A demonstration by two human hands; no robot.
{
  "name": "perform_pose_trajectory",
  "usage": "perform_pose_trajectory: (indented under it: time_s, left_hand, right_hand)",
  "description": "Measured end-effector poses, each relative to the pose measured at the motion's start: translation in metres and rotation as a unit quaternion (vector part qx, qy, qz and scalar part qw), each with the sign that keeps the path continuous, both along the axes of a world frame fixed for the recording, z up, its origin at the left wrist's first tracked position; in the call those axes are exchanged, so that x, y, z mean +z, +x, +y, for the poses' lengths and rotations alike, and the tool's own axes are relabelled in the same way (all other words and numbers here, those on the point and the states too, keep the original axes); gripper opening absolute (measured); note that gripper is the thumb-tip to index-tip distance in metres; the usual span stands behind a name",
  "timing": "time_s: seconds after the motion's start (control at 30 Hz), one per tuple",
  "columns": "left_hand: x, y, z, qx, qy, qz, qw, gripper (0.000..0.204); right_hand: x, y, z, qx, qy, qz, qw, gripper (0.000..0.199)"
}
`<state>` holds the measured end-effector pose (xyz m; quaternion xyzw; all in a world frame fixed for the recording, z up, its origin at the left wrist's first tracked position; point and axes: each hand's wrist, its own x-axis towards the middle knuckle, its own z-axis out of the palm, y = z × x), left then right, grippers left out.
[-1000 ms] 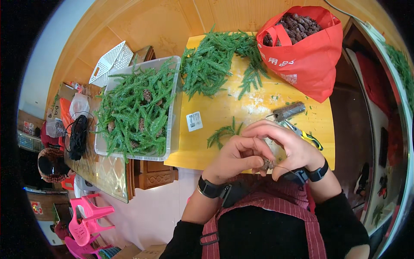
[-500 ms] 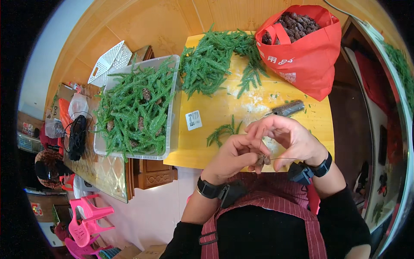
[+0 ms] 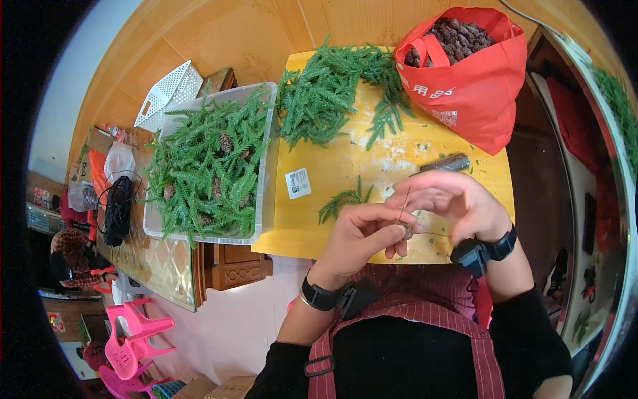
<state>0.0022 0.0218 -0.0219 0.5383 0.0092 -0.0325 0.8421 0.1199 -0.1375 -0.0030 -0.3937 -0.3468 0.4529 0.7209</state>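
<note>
My left hand (image 3: 365, 233) pinches a small brown pine cone (image 3: 406, 230), mostly hidden by thumb and fingers. A thin wire (image 3: 405, 201) stands up from the cone, and another length runs right toward my right hand (image 3: 458, 203). That hand is curved with its fingers apart, close beside the wire, and no grip on it shows. A green sprig (image 3: 342, 205) lies on the yellow tabletop (image 3: 292, 229) beyond my left hand. Farther off than my right hand lies a dark bundle of thin rods or wires (image 3: 446, 163).
A clear plastic bin (image 3: 267, 166) of green sprigs and several pine cones stands at left. More sprigs (image 3: 319, 100) lie at the table's far side. A red bag (image 3: 475, 100) of pine cones stands far right. A white label (image 3: 298, 183) lies near the bin.
My right hand has drawn back to the right from my left hand, and its fingers have come away from the cone. The upright wire shows more plainly. My left hand keeps its pinch.
</note>
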Motion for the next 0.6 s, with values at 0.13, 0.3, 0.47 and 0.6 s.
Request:
perform_pose_trajectory:
  time_s: [0.13,0.3,0.47,0.6]
  left_hand:
    - [-0.001,0.001,-0.003,-0.001,-0.006,-0.005,1.000,0.018]
    - [-0.004,0.001,-0.004,-0.009,-0.005,-0.005,1.000,0.018]
    - [-0.008,0.000,-0.006,-0.001,-0.008,-0.003,1.000,0.018]
    - [-0.012,0.000,-0.007,0.003,-0.039,0.003,0.999,0.019]
  right_hand:
    - [-0.011,0.000,0.005,-0.049,-0.034,0.045,0.997,0.023]
    - [-0.011,-0.001,0.010,-0.061,-0.033,-0.043,0.997,0.007]
    - [-0.002,-0.005,0.009,-0.093,-0.031,-0.113,0.989,0.011]
    - [0.000,-0.007,0.008,-0.109,-0.042,-0.146,0.982,0.010]
